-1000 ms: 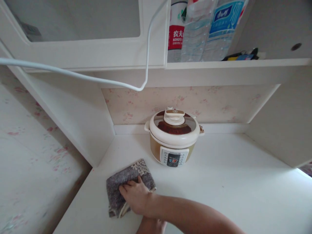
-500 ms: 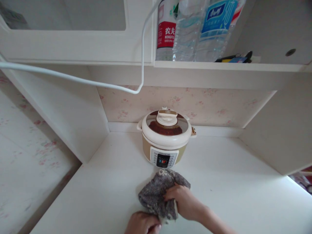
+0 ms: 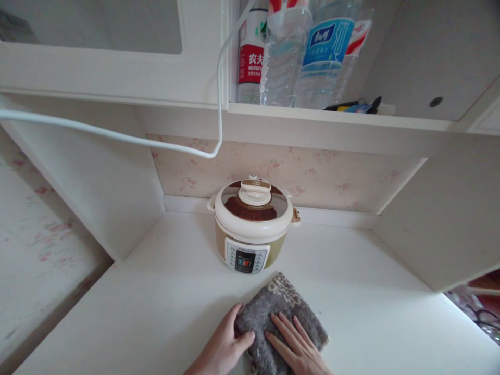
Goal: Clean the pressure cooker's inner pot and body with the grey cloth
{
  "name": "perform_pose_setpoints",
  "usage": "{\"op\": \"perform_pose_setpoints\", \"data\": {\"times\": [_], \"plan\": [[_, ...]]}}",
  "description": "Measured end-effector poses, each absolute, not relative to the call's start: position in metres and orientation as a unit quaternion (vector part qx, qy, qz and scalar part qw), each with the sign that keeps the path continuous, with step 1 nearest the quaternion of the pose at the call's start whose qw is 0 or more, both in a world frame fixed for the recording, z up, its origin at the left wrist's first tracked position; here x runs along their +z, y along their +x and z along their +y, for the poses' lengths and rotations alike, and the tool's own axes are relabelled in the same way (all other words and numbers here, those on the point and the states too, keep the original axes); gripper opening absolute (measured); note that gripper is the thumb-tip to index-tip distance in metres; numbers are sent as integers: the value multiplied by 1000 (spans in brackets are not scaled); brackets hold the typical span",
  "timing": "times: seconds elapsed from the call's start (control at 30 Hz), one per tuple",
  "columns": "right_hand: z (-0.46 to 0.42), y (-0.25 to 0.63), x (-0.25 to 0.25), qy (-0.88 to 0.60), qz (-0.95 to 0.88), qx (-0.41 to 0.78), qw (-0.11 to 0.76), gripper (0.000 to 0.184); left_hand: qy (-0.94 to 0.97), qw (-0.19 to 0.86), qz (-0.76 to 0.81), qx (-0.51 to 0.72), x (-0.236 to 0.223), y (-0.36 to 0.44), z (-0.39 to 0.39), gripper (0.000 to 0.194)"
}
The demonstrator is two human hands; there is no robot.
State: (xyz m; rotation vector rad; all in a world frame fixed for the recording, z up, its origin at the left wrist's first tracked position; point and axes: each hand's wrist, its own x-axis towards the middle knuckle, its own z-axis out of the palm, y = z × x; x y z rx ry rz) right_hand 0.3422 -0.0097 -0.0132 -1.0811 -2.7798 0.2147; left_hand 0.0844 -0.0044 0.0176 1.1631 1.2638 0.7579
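Note:
A grey cloth (image 3: 279, 311) with a pale patterned edge lies flat on the white countertop (image 3: 164, 291), just in front of the cooker. My right hand (image 3: 295, 346) rests on top of it, fingers stretched out flat. My left hand (image 3: 224, 348) sits at the cloth's left edge, thumb pressing onto the fabric and fingers extended along the counter. A small electric cooker (image 3: 252, 224) with a white lid and a control panel stands behind the cloth, near the back wall.
A white cable (image 3: 167, 148) hangs across under the upper cabinet. Plastic water bottles (image 3: 302, 57) stand on the shelf above. White side panels close the counter at left (image 3: 113, 187) and right (image 3: 441, 224).
The cloth has travelled from the counter's left side to the middle front, and went from bunched to spread flat. My right hand opened onto it, and my left hand came up to its edge.

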Motion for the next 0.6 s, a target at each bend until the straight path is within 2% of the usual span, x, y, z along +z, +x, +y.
{"op": "perform_pose_setpoints", "data": {"times": [0.13,0.27,0.37,0.47,0.6], "plan": [[-16,341,-39,-325,-923,-121,167,68,461,698,461,297,23,92,-1,47],[-20,334,-43,-334,-903,-184,197,75,439,689,458,350,27,96,-1,45],[-21,330,-44,-360,-892,-164,219,74,388,740,392,386,27,108,-5,51],[-22,326,-43,-390,-889,-75,229,79,295,792,308,437,29,122,-9,61],[-25,317,-36,-428,-864,51,261,90,170,828,303,439,43,125,-8,67]]}}
